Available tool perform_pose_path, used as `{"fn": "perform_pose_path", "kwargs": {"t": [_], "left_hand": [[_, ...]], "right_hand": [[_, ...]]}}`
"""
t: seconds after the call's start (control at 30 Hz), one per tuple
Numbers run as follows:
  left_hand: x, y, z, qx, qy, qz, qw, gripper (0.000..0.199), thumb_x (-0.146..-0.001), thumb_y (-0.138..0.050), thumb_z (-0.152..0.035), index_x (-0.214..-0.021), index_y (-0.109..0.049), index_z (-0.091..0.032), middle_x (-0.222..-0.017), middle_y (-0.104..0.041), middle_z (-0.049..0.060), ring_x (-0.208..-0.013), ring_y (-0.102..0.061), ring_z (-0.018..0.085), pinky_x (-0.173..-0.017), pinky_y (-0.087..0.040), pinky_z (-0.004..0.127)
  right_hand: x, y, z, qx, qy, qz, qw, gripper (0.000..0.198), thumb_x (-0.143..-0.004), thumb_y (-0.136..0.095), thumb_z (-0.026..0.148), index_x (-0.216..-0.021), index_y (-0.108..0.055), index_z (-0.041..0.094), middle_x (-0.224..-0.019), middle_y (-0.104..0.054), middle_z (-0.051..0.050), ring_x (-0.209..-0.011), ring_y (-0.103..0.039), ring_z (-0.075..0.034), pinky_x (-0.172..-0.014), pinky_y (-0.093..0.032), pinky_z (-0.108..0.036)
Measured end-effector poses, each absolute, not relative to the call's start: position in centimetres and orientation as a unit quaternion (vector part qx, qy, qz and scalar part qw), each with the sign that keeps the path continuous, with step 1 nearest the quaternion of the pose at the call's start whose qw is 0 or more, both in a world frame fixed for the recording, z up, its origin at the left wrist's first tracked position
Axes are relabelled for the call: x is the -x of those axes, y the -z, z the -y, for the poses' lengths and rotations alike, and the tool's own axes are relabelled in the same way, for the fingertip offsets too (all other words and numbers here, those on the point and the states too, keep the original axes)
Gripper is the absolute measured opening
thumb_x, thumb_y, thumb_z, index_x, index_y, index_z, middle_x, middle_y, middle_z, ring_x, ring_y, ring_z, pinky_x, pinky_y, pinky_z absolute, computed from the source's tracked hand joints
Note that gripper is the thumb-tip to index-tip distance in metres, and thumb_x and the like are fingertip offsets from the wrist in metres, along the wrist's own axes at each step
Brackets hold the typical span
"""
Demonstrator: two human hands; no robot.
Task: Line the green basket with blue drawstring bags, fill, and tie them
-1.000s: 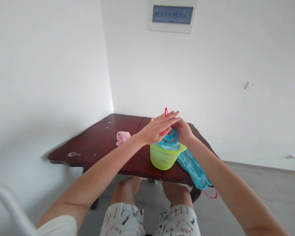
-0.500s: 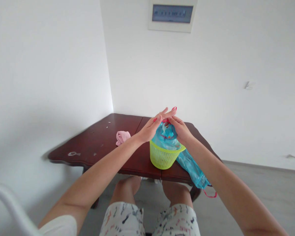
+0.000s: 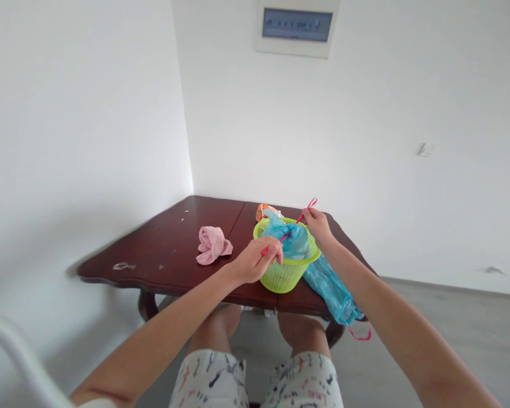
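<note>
A blue plastic garbage bag point(image 3: 295, 242) sits gathered at its mouth inside a yellow-green mesh basket point(image 3: 283, 276). My left hand point(image 3: 259, 258) is closed on one end of the bag's red drawstring, in front of the basket's near-left rim. Pinched in my right hand point(image 3: 317, 225), above the basket's right side, is the other end of the red drawstring point(image 3: 312, 203), its loop sticking up past the fingers. A second blue garbage bag point(image 3: 331, 289) lies flat to the right of the basket, with its own red drawstring point(image 3: 361, 334) hanging over the table edge.
The basket stands on a dark red-brown wooden table point(image 3: 153, 243). A folded pink cloth point(image 3: 212, 245) lies left of it, and an orange-and-white packet point(image 3: 263, 212) is behind it. White walls meet behind the table's left corner.
My hands have moved apart, the left down and toward me, the right slightly outward. The bag's mouth has drawn together and sunk lower in the basket. The orange packet has come into view.
</note>
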State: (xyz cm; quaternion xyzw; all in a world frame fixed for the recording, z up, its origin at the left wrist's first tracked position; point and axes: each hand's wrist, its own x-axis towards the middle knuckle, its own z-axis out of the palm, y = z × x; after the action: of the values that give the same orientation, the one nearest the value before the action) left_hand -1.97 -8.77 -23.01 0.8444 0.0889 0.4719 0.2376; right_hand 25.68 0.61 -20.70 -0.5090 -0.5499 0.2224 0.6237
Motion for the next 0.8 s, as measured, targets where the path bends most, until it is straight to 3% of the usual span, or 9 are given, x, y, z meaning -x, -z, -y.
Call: {"fn": "perform_pose_path", "kwargs": {"t": [0.13,0.27,0.37,0.43,0.53,0.63,0.7,0.8], "left_hand": [[1.9,23.1,9.1,-0.85,-0.444,-0.185,0.214,0.069,-0.13,-0.027,-0.063,-0.097,-0.073,-0.023,-0.088,-0.077,0.005,-0.08,-0.07,0.022,-0.087,-0.054,0.039],[1.1,21.9,8.8,-0.84,-0.411,-0.329,0.134,0.051,-0.125,-0.047,-0.065,-0.144,-0.068,-0.023,-0.1,-0.082,0.005,-0.082,-0.077,0.026,-0.079,-0.053,0.038],[0.1,21.1,7.7,-0.814,-0.338,-0.468,0.068,0.089,-0.113,-0.066,-0.078,-0.175,-0.046,-0.018,-0.108,-0.086,0.012,-0.096,-0.085,0.037,-0.081,-0.057,0.042],[-0.6,20.7,6.7,-0.799,-0.288,-0.526,0.044,0.096,-0.108,-0.069,-0.085,-0.172,-0.052,-0.016,-0.116,-0.088,0.018,-0.107,-0.087,0.044,-0.087,-0.061,0.046],[-1.3,20.7,5.1,-0.807,-0.277,-0.521,0.029,0.058,-0.114,-0.067,-0.073,-0.136,-0.076,-0.02,-0.119,-0.088,0.019,-0.113,-0.087,0.044,-0.093,-0.063,0.048],[-1.5,20.9,4.0,-0.827,-0.301,-0.475,0.019,0.028,-0.117,-0.068,-0.048,-0.116,-0.08,-0.023,-0.128,-0.086,0.017,-0.123,-0.084,0.041,-0.101,-0.063,0.048],[-1.6,21.2,3.6,-0.835,-0.316,-0.45,0.026,0.021,-0.118,-0.066,-0.04,-0.117,-0.08,-0.024,-0.133,-0.086,0.016,-0.129,-0.082,0.038,-0.107,-0.063,0.047],[-1.9,21.5,3.5,-0.852,-0.343,-0.392,0.053,0.02,-0.121,-0.061,-0.039,-0.123,-0.077,-0.026,-0.136,-0.086,0.011,-0.131,-0.082,0.031,-0.112,-0.062,0.041]], "right_hand": [[-25.2,21.2,-0.8,0.509,-0.215,0.552,0.624,0.066,-0.082,-0.077,0.09,-0.071,-0.06,0.028,-0.062,-0.055,0.001,-0.063,-0.049,-0.018,-0.059,-0.038,-0.032],[-25.0,20.4,-0.1,0.491,-0.23,0.558,0.628,0.07,-0.087,-0.071,0.096,-0.078,-0.063,0.027,-0.063,-0.055,0.002,-0.058,-0.046,-0.016,-0.054,-0.037,-0.032],[-24.8,19.3,1.1,0.469,-0.249,0.587,0.611,0.07,-0.095,-0.065,0.097,-0.086,-0.065,0.027,-0.061,-0.051,0.004,-0.052,-0.043,-0.014,-0.051,-0.036,-0.031],[-24.5,18.7,2.0,0.456,-0.256,0.619,0.585,0.069,-0.102,-0.06,0.094,-0.091,-0.067,0.026,-0.065,-0.059,0.003,-0.052,-0.049,-0.015,-0.052,-0.042,-0.031],[-23.9,18.4,3.3,0.448,-0.243,0.677,0.531,0.059,-0.107,-0.06,0.083,-0.099,-0.072,0.025,-0.084,-0.077,-0.005,-0.068,-0.068,-0.019,-0.064,-0.057,-0.034],[-23.5,19.4,4.6,0.46,-0.193,0.726,0.474,0.035,-0.099,-0.078,0.056,-0.114,-0.077,0.024,-0.113,-0.083,-0.01,-0.097,-0.078,-0.025,-0.087,-0.064,-0.039],[-23.3,20.7,5.4,0.49,-0.145,0.742,0.433,0.044,-0.089,-0.084,0.038,-0.13,-0.077,0.024,-0.124,-0.081,-0.012,-0.108,-0.077,-0.028,-0.098,-0.063,-0.043],[-22.8,22.5,6.2,0.539,-0.106,0.744,0.38,0.063,-0.087,-0.085,0.029,-0.148,-0.07,0.021,-0.121,-0.082,-0.014,-0.107,-0.076,-0.032,-0.097,-0.06,-0.043]]}}
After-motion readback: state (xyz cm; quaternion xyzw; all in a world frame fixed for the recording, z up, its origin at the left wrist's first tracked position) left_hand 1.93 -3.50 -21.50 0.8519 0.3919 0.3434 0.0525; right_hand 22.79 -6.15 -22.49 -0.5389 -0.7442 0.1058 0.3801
